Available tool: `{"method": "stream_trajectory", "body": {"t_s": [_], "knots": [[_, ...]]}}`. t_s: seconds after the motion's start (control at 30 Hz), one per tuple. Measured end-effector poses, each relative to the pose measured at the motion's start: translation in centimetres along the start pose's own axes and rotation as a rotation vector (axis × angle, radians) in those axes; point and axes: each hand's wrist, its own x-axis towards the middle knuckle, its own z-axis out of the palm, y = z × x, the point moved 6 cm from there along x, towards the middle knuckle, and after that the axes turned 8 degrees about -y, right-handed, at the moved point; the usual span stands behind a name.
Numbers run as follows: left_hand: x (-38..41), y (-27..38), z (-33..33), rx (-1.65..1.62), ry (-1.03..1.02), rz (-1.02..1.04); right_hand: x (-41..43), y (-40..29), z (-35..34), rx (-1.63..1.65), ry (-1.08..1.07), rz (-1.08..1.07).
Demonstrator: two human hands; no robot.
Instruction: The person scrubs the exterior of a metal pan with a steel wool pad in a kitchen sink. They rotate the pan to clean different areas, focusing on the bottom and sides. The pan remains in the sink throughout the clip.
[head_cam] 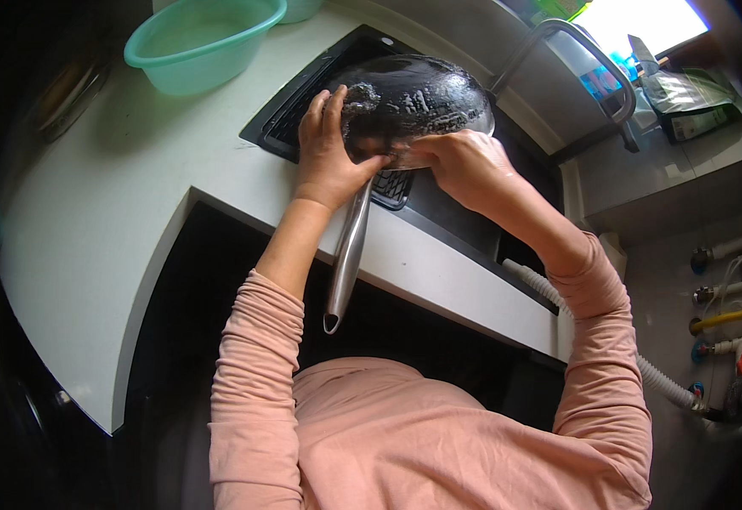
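A dark wok [419, 83] is tipped over the sink, its rounded outer side facing up and streaked with soap suds. Its steel handle [350, 255] points toward me, past the counter's front edge. My left hand [331, 150] grips the near left part of the wok, fingers spread on the sudsy surface and thumb by the handle's base. Against the near right rim presses my right hand [466, 162], its fingers curled. Whether it holds a scrubber is hidden behind the fingers.
A black drain rack [275, 127] lies at the left of the dark sink [454, 204]. A green plastic basin [202, 54] stands on the white counter [90, 210]. The bent metal faucet [591, 38] rises behind. A plastic bottle [591, 73] and a bag [690, 102] sit at the right.
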Motion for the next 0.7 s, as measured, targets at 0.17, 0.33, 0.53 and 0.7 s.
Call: {"method": "stream_trajectory", "body": {"t_s": [0.17,0.33,0.53,0.7], "knots": [[0.0,-0.1,-0.1,0.026,0.004,0.003,-0.4,0.1,-0.5,-0.038,0.013,-0.004],[0.0,-0.1,-0.1,0.006,-0.005,-0.015,-0.1,0.8,-0.4,-0.052,0.011,-0.021],[0.0,-0.1,-0.2,0.035,0.006,0.001,0.2,0.5,-0.4,-0.061,-0.041,-0.004],[0.0,0.0,-0.1,0.008,0.018,0.011,0.1,1.2,0.1,-0.027,0.024,-0.076]]}}
